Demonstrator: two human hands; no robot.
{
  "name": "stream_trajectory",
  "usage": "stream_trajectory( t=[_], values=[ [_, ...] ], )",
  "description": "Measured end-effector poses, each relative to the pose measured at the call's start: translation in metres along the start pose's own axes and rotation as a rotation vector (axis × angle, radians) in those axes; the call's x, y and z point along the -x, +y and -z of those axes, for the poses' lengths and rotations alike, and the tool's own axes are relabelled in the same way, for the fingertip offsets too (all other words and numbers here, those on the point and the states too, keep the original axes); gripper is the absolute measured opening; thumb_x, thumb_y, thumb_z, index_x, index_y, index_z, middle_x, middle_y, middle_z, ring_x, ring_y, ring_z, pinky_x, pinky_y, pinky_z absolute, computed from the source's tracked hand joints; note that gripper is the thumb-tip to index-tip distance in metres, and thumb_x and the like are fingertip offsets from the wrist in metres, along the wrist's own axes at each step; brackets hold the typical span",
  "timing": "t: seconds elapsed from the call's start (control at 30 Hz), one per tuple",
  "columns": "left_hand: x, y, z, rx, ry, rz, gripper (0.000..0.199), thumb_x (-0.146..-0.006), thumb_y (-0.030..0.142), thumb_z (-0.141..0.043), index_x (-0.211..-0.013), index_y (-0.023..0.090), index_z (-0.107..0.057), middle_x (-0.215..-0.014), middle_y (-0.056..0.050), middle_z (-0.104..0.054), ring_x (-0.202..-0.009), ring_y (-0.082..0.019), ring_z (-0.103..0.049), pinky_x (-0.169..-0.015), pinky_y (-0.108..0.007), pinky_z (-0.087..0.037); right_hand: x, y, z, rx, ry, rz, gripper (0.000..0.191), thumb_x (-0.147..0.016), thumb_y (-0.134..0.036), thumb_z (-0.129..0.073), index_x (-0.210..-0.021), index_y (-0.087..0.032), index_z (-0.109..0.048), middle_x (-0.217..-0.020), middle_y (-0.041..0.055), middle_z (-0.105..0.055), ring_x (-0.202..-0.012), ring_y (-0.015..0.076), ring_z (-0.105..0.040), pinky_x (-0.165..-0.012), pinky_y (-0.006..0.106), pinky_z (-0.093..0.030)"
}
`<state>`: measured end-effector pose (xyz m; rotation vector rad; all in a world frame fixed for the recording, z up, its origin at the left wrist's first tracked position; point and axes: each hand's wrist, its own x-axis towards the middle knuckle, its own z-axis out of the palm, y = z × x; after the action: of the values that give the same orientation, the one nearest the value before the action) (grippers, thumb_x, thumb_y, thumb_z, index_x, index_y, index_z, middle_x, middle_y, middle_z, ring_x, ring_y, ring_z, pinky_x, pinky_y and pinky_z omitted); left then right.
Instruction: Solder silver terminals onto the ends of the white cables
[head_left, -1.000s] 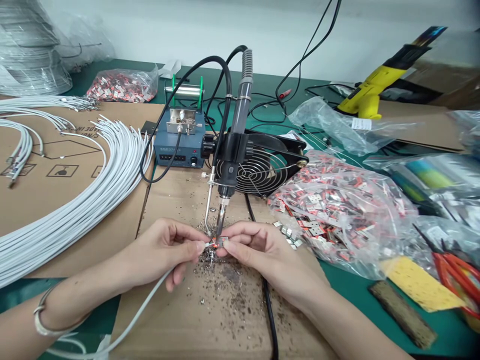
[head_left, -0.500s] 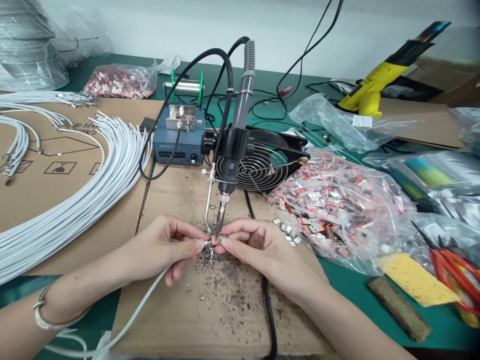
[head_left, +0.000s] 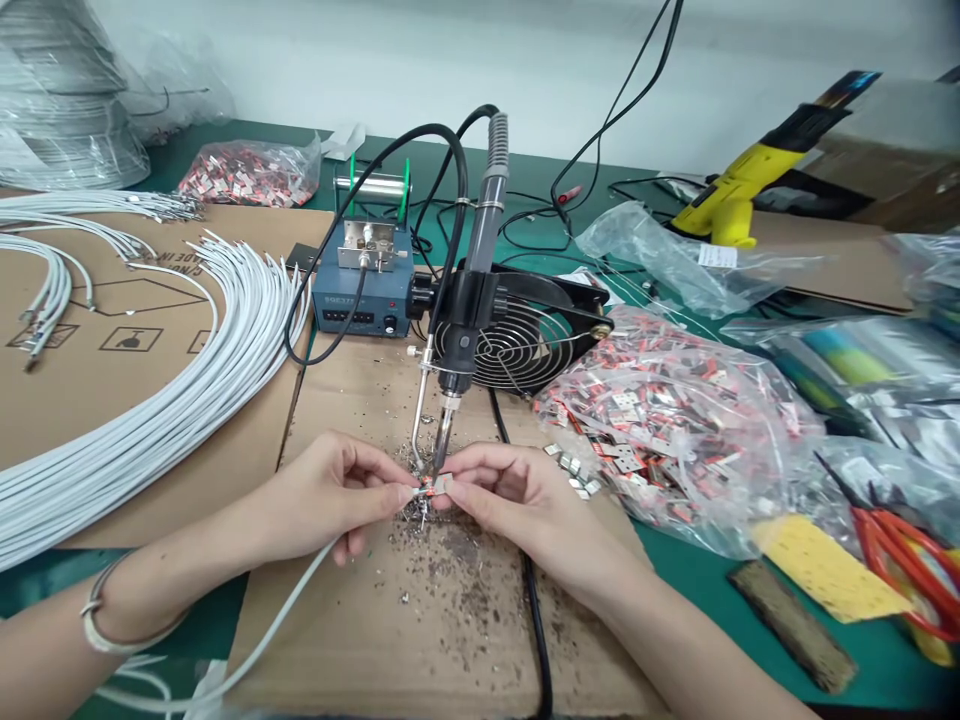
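Note:
Between thumb and fingers, my left hand [head_left: 337, 497] pinches the end of a white cable [head_left: 289, 605], which trails down to the lower left. My right hand [head_left: 510, 497] is closed on a small metal connector piece with orange parts [head_left: 444, 484]. Cable end and connector meet just under the tip of a soldering iron [head_left: 444, 440] clamped in a stand. A thin metal feed tube [head_left: 417, 420] comes down beside the iron. Whether the iron's tip touches the connector I cannot tell. Dark solder bits lie on the cardboard [head_left: 337, 640] below.
Behind stand a blue solder feeder [head_left: 356, 300], a solder wire reel [head_left: 379, 187] and a black fan [head_left: 517, 345]. White cables [head_left: 187, 385] lie left. On the right are a bag of connectors [head_left: 675, 420], a yellow sponge [head_left: 829, 570], red-handled pliers [head_left: 900, 560] and a yellow heat gun [head_left: 735, 190].
The connector has shifted slightly down from the iron's tip and turned, so more of its metal face shows. Both hands keep their pinch. The whole view has tilted slightly.

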<state>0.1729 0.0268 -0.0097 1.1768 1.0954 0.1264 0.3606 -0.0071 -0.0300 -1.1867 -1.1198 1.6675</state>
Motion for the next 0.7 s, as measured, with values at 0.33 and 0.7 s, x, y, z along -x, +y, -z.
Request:
stream_trajectory(
  t=[0.33,0.7],
  values=[
    [0.0007,-0.0002,-0.0014,0.011,0.004,-0.014,0.035,-0.073,0.040,-0.057,-0.093,0.011,-0.061,-0.055,0.007,-0.047,-0.034,0.002,-0.042,-0.033,-0.007,-0.037,0.0014,0.0006,0.0032,-0.029,-0.040,-0.007,0.016,-0.072,-0.027,-0.071,-0.083,-0.016,-0.065,-0.073,0.0036,-0.070,-0.066,0.0088,-0.065,-0.061,0.017,-0.048],
    [0.0035,0.0030,-0.0039,0.076,-0.004,-0.035,0.033,-0.075,0.036,-0.055,-0.096,0.012,-0.061,-0.056,0.007,-0.047,-0.035,0.002,-0.043,-0.033,-0.007,-0.037,0.0012,0.0028,0.0064,-0.071,-0.058,-0.008,0.017,-0.073,-0.026,-0.072,-0.084,-0.015,-0.065,-0.075,0.0042,-0.071,-0.068,0.0079,-0.065,-0.064,0.016,-0.049]
  ],
)
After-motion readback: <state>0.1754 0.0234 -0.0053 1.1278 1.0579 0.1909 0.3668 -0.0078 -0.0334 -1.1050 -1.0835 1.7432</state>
